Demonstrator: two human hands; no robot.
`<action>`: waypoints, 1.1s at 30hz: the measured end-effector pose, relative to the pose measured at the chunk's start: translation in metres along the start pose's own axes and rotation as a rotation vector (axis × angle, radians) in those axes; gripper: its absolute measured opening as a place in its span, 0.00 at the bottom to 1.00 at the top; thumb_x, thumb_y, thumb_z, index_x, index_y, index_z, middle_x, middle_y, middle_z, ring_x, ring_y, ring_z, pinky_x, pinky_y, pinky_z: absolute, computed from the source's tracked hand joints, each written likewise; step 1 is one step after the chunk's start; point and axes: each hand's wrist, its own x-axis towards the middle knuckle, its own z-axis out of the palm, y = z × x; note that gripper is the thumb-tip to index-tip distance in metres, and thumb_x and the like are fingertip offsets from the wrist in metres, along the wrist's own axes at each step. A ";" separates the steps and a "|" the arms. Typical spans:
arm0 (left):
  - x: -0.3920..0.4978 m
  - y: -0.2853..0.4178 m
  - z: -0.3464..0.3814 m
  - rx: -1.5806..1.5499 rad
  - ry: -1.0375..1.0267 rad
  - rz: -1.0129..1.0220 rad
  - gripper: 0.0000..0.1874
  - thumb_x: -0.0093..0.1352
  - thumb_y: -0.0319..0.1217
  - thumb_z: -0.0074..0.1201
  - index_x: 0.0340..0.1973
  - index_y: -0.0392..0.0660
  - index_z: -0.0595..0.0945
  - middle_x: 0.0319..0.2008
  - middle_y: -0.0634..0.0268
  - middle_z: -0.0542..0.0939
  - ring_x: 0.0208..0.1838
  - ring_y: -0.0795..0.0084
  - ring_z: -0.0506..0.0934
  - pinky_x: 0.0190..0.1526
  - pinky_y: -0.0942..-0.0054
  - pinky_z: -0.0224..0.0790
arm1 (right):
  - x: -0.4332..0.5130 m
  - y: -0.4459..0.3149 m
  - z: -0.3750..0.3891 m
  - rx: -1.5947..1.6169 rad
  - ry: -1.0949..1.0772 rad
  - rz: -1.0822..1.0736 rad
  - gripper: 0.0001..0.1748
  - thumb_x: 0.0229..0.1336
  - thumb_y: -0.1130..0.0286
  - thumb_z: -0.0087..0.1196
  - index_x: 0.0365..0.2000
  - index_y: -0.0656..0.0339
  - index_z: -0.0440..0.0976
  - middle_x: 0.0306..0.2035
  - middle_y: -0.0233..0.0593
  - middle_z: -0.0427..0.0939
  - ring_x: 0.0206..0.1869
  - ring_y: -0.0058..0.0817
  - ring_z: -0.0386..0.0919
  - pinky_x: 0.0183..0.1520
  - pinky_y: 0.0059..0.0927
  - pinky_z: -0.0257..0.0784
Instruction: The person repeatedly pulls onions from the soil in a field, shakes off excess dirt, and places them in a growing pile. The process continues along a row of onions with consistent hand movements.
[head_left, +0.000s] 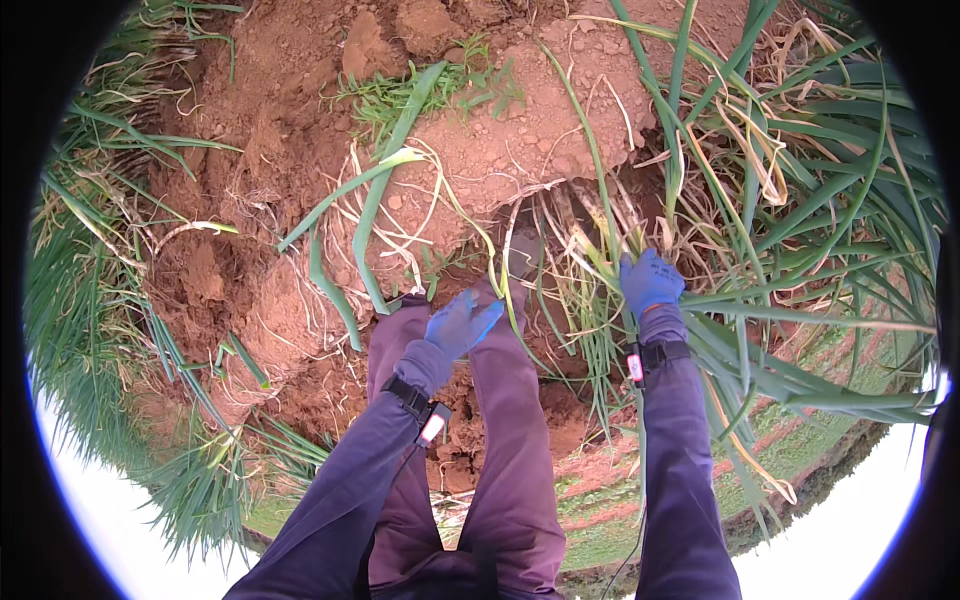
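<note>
My right hand (651, 281), in a blue work glove, is closed around green onion stalks (600, 259) at the edge of a dense clump. Their pale lower stems and dry sheaths reach back into the soil, and the bases are partly hidden by roots and leaves. In front of my legs, my left hand (463, 322), gloved in blue too, is held with thumb and fingers apart and nothing in it. Close beyond it, loose onion leaves (375, 202) and stringy pale roots lie on the reddish soil.
Tall green onion leaves (832, 165) crowd the right side, some of them behind my right forearm. More onion plants (82, 270) line the left. A leafy weed (420, 94) grows on the raised soil ahead. My trouser legs (510, 450) straddle loose, broken earth (450, 454).
</note>
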 end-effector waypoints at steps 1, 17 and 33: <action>0.018 0.003 0.005 0.012 0.073 0.003 0.42 0.67 0.59 0.59 0.58 0.32 0.73 0.54 0.44 0.80 0.56 0.52 0.79 0.58 0.59 0.71 | -0.011 -0.003 0.028 -0.008 0.028 0.035 0.40 0.67 0.39 0.42 0.60 0.66 0.69 0.53 0.54 0.80 0.58 0.50 0.79 0.59 0.57 0.71; 0.134 -0.016 0.150 -1.238 -0.292 -0.284 0.34 0.76 0.44 0.55 0.73 0.42 0.65 0.72 0.64 0.66 0.72 0.73 0.66 0.74 0.71 0.55 | 0.124 -0.014 0.140 1.187 -0.276 -0.027 0.43 0.64 0.50 0.63 0.59 0.83 0.65 0.52 0.46 0.80 0.50 0.25 0.79 0.54 0.24 0.73; 0.100 0.038 0.068 -1.068 -0.294 -0.194 0.20 0.75 0.38 0.55 0.60 0.44 0.77 0.48 0.70 0.81 0.48 0.76 0.80 0.52 0.74 0.76 | 0.053 -0.115 0.070 1.042 -0.217 0.197 0.57 0.39 0.42 0.66 0.57 0.82 0.64 0.54 0.68 0.77 0.57 0.52 0.80 0.61 0.42 0.73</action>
